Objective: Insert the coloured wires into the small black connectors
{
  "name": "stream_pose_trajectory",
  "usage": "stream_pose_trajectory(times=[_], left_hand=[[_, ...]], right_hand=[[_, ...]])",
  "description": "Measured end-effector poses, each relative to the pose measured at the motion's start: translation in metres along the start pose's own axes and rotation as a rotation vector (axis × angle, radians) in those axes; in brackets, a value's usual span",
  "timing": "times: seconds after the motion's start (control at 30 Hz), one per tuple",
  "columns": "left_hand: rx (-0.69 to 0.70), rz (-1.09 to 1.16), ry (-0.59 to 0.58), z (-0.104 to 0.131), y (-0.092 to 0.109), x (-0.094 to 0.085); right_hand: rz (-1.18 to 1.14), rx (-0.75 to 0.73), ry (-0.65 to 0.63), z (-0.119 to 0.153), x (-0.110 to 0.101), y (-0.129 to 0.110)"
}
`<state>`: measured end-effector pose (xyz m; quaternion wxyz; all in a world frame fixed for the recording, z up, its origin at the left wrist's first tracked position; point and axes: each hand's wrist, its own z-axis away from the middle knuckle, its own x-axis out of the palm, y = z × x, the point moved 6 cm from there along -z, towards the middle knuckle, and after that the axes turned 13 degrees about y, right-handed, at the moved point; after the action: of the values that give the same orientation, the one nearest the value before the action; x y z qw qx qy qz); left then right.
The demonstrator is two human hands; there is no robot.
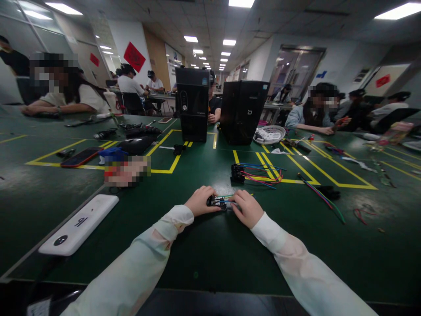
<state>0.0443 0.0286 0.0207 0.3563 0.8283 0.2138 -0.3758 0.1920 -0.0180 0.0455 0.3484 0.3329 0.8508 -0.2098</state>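
My left hand point(201, 201) is closed on the left end of a small black connector block point(221, 202) just above the green table. Thin wires, green and blue among them, run from the block toward the right. My right hand point(246, 208) bends over the block's right end, thumb and fingers closed around the wires there; the exact grip at the fingertips is hidden. Beyond my right hand lies a similar black connector point(237, 174) with a fan of red, blue and pink wires point(263, 174).
Two black computer towers point(194, 105) stand at the back middle, beside a white basket point(269, 134). At the left lie a white power bank point(79, 226) and a phone point(81, 157). Loose wires point(324, 197) lie at right. Several people sit around the table and beyond.
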Motion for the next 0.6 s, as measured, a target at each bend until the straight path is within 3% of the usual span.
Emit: stream_pose_trajectory(times=[0.23,0.6], left_hand=[[-0.093,0.115,0.033,0.0016,-0.0070,-0.0001],[0.026,-0.002,-0.008,-0.0009,0.0012,-0.0008]], right_hand=[[-0.012,-0.001,-0.012,0.0001,-0.0003,-0.0012],[-0.009,0.002,-0.023,0.0003,0.0001,-0.0011]])
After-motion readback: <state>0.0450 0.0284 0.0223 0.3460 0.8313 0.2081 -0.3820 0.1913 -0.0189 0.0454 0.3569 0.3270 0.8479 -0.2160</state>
